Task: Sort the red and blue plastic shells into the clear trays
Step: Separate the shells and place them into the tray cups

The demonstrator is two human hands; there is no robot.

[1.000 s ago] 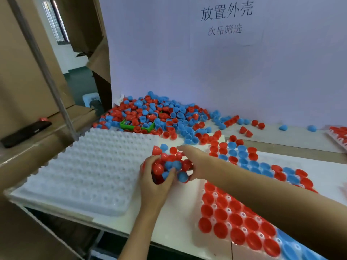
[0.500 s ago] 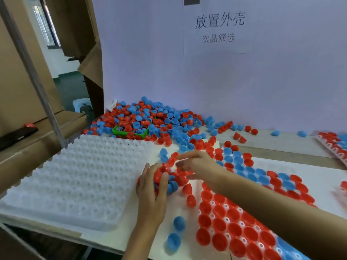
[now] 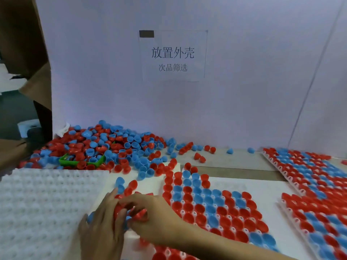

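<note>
Against the white backboard (image 3: 244, 91) and its printed sign (image 3: 172, 57), we see a big heap of red and blue shells (image 3: 105, 145) piled at the back left of the table (image 3: 234, 162). An unfilled clear tray (image 3: 45, 203) lies front left; a part-filled tray (image 3: 210, 207) sits centre, with two fuller ones to its right. Between the first two, our left hand (image 3: 103, 226) cups a small cluster of shells (image 3: 129, 186), fingers loosely curved around them, while our right hand (image 3: 150, 216) pinches a red shell (image 3: 139, 215). We judge the risk plain: the cluster is loose beside the table's front edge, so a hurried sweep could send shells rolling off, or knock seated ones out of the neighbouring tray.
</note>
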